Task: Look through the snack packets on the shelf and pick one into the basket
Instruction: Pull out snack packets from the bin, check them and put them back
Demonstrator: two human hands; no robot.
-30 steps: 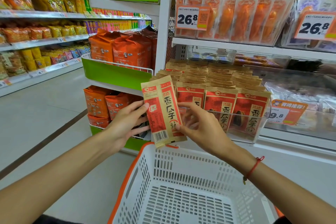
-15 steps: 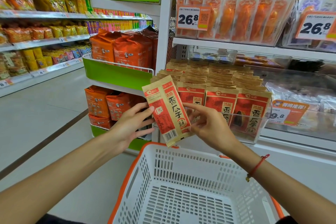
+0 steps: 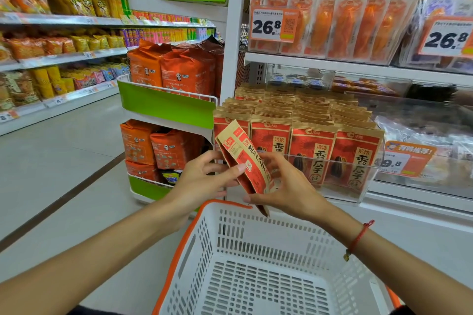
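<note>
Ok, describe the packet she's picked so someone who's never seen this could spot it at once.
Find the white basket with the orange rim. Just above its far edge, both hands hold one red and kraft-brown seed packet. Unlike the identical packets standing upright in the clear bin behind, it is tilted, out of the row.

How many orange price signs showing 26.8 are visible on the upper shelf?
2: one price sign hangs at the left before the orange packets; the second price sign is at the right edge, partly cut off.

pale tiled floor (image 3: 64, 161), white shelving (image 3: 66, 57), green end rack (image 3: 166, 107)
</note>
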